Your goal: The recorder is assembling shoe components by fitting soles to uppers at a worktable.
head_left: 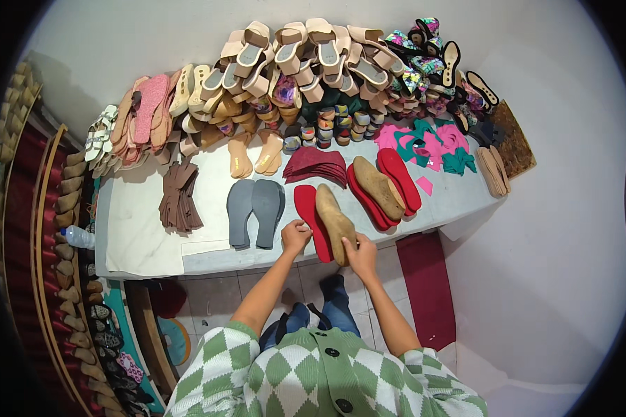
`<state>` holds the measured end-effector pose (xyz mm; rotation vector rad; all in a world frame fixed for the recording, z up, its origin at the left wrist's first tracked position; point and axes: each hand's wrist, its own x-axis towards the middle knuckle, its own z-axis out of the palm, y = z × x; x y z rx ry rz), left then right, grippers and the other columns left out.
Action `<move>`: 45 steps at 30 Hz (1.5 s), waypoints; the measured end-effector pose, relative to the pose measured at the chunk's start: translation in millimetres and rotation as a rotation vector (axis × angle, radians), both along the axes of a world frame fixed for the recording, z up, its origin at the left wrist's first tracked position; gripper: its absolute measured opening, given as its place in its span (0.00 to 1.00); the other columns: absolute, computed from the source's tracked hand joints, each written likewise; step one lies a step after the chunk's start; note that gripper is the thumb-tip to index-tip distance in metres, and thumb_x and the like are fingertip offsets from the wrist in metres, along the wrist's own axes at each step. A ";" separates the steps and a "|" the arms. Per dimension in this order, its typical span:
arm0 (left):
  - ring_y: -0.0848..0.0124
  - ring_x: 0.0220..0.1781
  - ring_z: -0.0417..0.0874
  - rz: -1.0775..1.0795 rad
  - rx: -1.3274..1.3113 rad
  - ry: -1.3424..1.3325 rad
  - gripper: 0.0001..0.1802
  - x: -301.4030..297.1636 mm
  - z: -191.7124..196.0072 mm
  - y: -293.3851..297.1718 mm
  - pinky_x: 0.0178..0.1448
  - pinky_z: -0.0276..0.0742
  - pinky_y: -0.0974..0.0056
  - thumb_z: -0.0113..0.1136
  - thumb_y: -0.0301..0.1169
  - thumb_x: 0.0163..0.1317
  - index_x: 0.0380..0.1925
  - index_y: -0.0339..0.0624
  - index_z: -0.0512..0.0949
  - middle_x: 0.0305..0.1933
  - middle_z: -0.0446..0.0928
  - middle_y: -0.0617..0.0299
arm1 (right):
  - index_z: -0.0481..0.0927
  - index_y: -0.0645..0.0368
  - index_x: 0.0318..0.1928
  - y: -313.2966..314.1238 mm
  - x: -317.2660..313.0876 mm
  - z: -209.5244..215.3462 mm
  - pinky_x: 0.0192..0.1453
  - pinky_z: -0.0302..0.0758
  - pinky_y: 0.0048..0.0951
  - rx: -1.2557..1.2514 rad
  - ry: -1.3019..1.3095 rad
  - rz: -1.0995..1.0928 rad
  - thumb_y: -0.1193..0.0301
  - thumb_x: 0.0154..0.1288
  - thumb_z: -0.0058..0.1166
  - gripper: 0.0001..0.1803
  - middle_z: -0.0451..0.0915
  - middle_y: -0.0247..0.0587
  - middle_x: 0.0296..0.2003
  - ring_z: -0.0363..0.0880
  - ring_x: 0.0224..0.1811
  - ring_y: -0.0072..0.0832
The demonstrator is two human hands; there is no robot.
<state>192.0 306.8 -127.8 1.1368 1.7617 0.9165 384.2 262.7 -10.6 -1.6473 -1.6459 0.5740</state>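
Observation:
My right hand is closed around the heel end of a tan wooden shoe last at the table's front edge. The last lies at a slant, partly over the right side of a red sole. Beside that sole's left edge, my left hand has its fingers curled in; what they pinch, if anything, is too small to make out. A second wooden last rests on red soles to the right, with another red sole next to it.
Grey soles, maroon pieces and brown strips lie on the table. Beige heeled sandals are piled at the back. Pink and green scraps lie far right. A shelf of lasts stands left.

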 end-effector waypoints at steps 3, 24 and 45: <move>0.68 0.32 0.82 0.035 0.049 -0.119 0.24 0.7 -8.2 -10.4 0.40 0.76 0.67 0.64 0.30 0.40 0.42 0.38 0.76 0.32 0.81 0.58 | 0.78 0.66 0.36 2.9 -21.3 -9.2 0.38 0.71 0.39 -0.013 -0.055 0.021 0.65 0.54 0.55 0.15 0.77 0.55 0.30 0.75 0.34 0.49; 0.72 0.47 0.73 -0.010 -0.244 -0.768 0.21 -0.9 25.4 -16.9 0.45 0.77 0.60 0.45 0.36 0.64 0.56 0.41 0.61 0.47 0.70 0.63 | 0.75 0.65 0.40 -0.6 -49.6 -14.4 0.36 0.71 0.41 -0.052 -0.246 0.091 0.63 0.53 0.55 0.18 0.74 0.52 0.30 0.74 0.34 0.48; 0.68 0.52 0.71 -0.007 -0.247 -0.755 0.22 8.2 26.8 -17.8 0.45 0.80 0.60 0.46 0.35 0.65 0.57 0.38 0.62 0.51 0.67 0.58 | 0.74 0.67 0.42 5.9 -40.1 -16.4 0.36 0.73 0.39 -0.110 -0.298 0.197 0.62 0.55 0.54 0.21 0.75 0.50 0.32 0.75 0.35 0.44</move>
